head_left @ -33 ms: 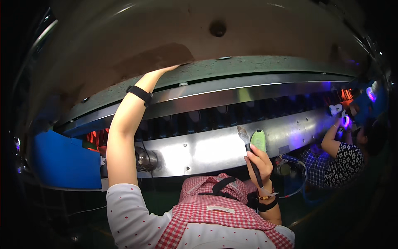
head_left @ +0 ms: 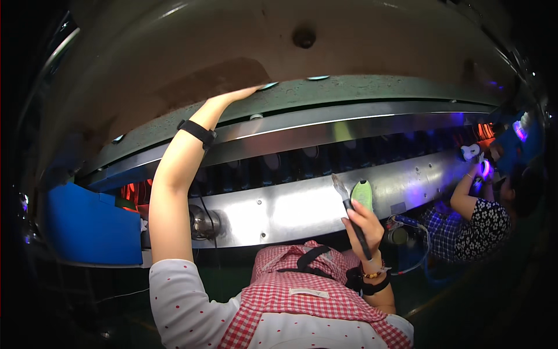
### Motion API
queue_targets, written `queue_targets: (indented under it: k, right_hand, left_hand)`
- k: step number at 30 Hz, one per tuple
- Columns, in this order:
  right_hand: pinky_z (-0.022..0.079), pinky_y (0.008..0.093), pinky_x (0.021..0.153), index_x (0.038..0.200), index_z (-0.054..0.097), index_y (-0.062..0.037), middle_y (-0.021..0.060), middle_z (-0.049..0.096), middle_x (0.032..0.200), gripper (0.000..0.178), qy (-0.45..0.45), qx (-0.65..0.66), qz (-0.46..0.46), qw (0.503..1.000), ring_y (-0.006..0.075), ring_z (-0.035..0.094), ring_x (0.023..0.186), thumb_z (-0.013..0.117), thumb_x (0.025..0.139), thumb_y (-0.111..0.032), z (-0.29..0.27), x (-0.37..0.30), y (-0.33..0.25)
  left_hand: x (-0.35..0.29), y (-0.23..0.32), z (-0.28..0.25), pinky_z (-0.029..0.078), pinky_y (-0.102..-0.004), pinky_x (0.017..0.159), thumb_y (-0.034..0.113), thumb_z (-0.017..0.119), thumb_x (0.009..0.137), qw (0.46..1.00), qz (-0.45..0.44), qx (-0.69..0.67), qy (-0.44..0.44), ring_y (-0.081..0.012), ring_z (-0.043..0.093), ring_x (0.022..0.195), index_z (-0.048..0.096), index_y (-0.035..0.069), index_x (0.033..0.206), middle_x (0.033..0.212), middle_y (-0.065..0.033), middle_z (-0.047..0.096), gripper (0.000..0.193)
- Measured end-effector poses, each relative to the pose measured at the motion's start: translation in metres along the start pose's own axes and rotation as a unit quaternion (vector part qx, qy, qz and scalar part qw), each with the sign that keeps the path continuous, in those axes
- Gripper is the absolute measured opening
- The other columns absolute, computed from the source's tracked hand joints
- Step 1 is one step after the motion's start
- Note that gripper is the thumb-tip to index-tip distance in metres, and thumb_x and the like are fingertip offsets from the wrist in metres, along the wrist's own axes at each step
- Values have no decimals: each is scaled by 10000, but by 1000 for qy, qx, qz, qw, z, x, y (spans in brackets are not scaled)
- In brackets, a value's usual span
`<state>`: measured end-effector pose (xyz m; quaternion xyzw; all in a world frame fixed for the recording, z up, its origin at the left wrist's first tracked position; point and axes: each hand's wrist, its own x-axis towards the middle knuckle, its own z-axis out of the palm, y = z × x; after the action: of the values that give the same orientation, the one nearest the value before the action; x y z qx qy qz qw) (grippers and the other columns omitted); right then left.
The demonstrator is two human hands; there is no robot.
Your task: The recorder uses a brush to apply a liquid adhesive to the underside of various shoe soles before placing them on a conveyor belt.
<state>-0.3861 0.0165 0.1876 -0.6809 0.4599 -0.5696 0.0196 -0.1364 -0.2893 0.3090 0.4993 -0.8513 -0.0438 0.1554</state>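
My right hand [head_left: 365, 227] is closed around a black-handled brush [head_left: 356, 224], its bristles pointing up and away from me. A light green shoe sole [head_left: 361, 195] stands just behind the fingers of that hand; it looks held there too, though its lower end is covered. My left arm stretches far up, and my left hand [head_left: 239, 94] reaches onto the green upper belt [head_left: 360, 90]. A pale, thin-edged piece [head_left: 267, 86] lies at its fingertips. The overhanging brown panel hides most of those fingers, so their grip does not show.
Below the belt runs a metal rail [head_left: 302, 129], then a row of dark shoe-shaped pieces and a shiny metal ledge [head_left: 279, 212]. A blue box [head_left: 87, 227] is at left, beside a metal cup [head_left: 204, 224]. Another person [head_left: 482, 224] works at right near a purple light.
My left hand has shifted slightly right, and the pale piece at its fingertips shows more. Small pieces on the upper belt have moved a little. The brush has barely shifted in my right hand.
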Motion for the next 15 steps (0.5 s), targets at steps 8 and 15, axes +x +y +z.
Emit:
queue_targets:
  k: [8, 15]
  right_hand:
    - [462, 266, 815, 931, 595, 38, 170, 616, 974, 196, 50, 406, 308, 859, 194, 602, 881, 597, 736, 63, -7, 8, 33]
    - [450, 245, 770, 953, 590, 49, 156, 625, 948, 206, 7, 474, 386, 792, 153, 592, 827, 588, 749, 20, 10, 30, 42]
  left_hand:
    - [-89, 24, -7, 422, -372, 780, 294, 633, 749, 995, 24, -61, 69, -293, 547, 889, 571, 37, 813, 923, -158, 580, 272]
    - [-198, 57, 54, 409, -309, 859, 93, 468, 782, 591, -139, -665, 434, -180, 488, 965, 462, -2, 1031, 1106, -122, 446, 267]
